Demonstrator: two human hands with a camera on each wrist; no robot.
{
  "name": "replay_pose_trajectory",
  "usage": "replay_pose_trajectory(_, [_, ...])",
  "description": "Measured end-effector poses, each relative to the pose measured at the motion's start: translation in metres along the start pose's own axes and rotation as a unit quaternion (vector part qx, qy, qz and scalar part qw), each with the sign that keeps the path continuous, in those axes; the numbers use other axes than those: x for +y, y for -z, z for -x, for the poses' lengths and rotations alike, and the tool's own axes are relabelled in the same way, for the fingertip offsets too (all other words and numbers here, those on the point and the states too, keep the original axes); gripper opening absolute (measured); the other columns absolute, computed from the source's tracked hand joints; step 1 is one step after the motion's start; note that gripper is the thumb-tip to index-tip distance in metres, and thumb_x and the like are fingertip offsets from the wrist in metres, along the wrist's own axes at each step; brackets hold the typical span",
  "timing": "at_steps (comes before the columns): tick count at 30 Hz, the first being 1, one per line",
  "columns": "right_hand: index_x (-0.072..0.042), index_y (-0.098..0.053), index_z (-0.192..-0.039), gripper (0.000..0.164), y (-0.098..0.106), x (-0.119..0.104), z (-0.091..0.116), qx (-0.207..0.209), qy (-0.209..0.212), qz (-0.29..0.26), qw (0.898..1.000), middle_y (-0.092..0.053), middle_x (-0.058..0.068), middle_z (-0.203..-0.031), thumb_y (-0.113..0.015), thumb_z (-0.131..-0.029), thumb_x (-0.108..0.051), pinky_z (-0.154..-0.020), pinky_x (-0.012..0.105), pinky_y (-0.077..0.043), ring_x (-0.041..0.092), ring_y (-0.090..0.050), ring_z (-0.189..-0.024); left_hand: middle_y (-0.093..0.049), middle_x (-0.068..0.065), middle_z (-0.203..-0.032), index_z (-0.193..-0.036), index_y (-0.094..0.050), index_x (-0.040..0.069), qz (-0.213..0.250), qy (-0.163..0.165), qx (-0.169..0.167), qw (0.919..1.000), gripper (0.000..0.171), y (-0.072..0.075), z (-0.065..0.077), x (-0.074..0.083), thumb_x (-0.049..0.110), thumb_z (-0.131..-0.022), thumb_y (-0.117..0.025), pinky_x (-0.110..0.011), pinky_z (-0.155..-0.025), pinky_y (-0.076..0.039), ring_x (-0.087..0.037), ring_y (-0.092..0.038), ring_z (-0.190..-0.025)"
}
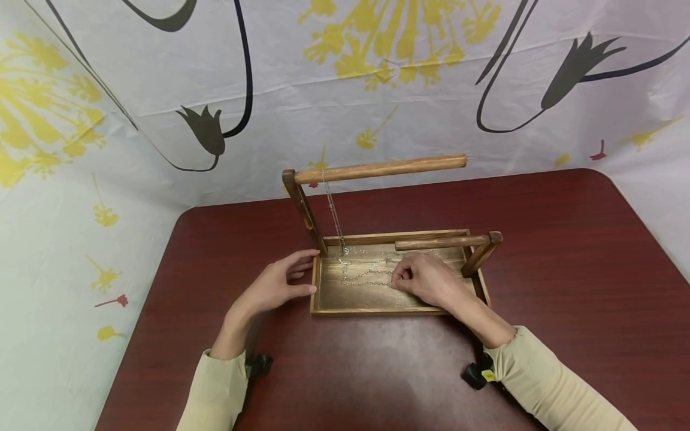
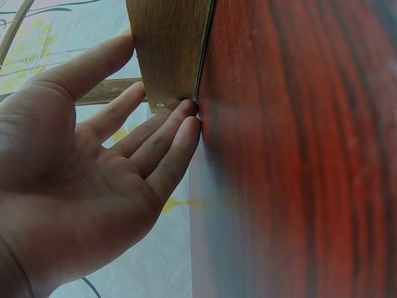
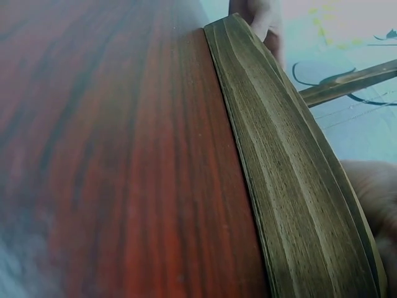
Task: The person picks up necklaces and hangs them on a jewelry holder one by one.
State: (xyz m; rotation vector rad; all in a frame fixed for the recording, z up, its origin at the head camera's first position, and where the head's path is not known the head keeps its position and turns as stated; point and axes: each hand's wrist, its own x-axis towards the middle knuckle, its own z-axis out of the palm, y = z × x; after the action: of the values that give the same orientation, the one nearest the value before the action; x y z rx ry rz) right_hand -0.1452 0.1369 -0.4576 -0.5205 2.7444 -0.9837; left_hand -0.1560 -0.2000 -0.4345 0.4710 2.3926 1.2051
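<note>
A wooden jewelry stand has a shallow tray (image 1: 372, 310) as its base. My left hand (image 1: 272, 287) is at the tray's left end. Its fingers (image 2: 105, 59) are extended, with the tips against the end wall (image 2: 170, 49) in the left wrist view. Over the tray, my right hand (image 1: 428, 278) pinches a thin chain necklace (image 1: 366, 283) between thumb and index finger. The chain runs leftward across the tray floor in loops. Another fine necklace (image 1: 333, 209) hangs from the tall bar (image 1: 377, 169), its lower end near the tray's back left. In the right wrist view the front wall (image 3: 279, 143) mostly hides the right hand.
The tall bar rises on a post (image 1: 304, 209) at the left. A shorter, lower bar (image 1: 442, 243) reaches inward from a post (image 1: 478, 258) at the right, close behind my right hand. Beneath is a dark red table (image 1: 566, 257), with a patterned cloth (image 1: 431, 108) behind it.
</note>
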Motion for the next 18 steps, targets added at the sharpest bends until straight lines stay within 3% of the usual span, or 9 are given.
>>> replay_pose_trajectory(12, [-0.026,-0.07,-0.082,0.011,-0.0015,0.0005,0.0019,0.027,0.068,-0.035,0.997,-0.054,-0.013,-0.071,-0.079,-0.087,-0.021,-0.058,0.023,-0.043,0.004,-0.049,-0.065,-0.048,-0.01,-0.149,-0.151,-0.042,0.021,-0.009,-0.008,-0.004,0.9999,0.069,-0.0007,0.0029,0.0008,0.019,-0.09,-0.076,-0.048,-0.108,-0.044,-0.031,-0.049,-0.134])
replay_pose_trajectory(18, [-0.026,-0.065,-0.085,0.012,0.0037,-0.0017,0.0032,0.03,0.081,-0.056,0.995,-0.056,-0.011,-0.076,-0.075,-0.09,-0.02,-0.062,0.026,-0.044,0.008,-0.051,-0.07,-0.047,-0.01,-0.15,-0.151,-0.042,0.021,-0.011,-0.014,-0.003,0.9998,0.07,-0.0002,0.002,0.0017,0.017,-0.09,-0.076,-0.048,-0.108,-0.044,-0.031,-0.049,-0.134])
